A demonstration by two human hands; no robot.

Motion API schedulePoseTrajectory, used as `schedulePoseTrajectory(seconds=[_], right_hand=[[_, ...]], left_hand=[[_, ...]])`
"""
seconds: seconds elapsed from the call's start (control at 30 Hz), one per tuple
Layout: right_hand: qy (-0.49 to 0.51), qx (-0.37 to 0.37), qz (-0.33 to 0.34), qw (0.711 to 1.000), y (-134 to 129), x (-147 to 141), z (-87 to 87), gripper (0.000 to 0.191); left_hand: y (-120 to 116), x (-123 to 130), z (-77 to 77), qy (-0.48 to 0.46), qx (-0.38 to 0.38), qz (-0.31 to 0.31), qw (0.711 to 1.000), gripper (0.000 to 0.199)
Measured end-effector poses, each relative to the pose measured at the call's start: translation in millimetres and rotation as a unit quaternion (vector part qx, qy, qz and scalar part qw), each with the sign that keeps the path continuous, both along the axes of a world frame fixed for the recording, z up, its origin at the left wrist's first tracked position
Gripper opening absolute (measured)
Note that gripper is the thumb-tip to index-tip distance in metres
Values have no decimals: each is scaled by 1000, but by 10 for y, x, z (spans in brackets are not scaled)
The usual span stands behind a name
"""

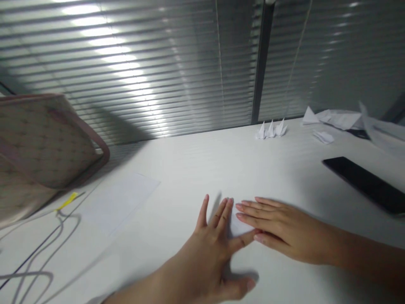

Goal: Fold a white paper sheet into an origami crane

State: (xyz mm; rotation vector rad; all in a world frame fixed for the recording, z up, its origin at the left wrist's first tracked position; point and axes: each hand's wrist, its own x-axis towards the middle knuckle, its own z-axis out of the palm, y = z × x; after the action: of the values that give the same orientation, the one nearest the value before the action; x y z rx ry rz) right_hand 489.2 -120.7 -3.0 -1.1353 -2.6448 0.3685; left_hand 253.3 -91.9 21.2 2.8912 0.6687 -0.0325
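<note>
A small white folded paper (238, 224) lies flat on the white table (190, 164), partly covered by both hands. My left hand (213, 249) rests on its left side with the fingers spread and the thumb out toward the lower right. From the right, my right hand (281, 226) lies flat over the paper's right part, fingers stretched out. The tip of my left index finger meets the fingers of my right hand at the paper's lower edge.
A bag (47, 143) stands at the left, near cables (60, 232) with a yellow tag. One paper sheet (126, 200) lies left. Small folded paper figures (270, 130) stand at the back; crumpled papers (340, 118) and a black phone (367, 183) are right. Blinds rise behind.
</note>
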Motion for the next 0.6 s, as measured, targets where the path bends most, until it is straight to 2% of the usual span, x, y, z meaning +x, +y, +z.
schedulePoseTrajectory(seconds=[0.13,0.4,0.6], right_hand=[[8,16,-51,999,-13,-25,-35,51],[24,-9,-22,999,155,133,-33,49],[0,-15,-44,999,282,277,-63,55]], left_hand=[[-26,-13,6,6,12,1,1000,78],[-21,-21,8,10,11,2,1000,78],[63,-126,138,-17,-51,-10,998,61]])
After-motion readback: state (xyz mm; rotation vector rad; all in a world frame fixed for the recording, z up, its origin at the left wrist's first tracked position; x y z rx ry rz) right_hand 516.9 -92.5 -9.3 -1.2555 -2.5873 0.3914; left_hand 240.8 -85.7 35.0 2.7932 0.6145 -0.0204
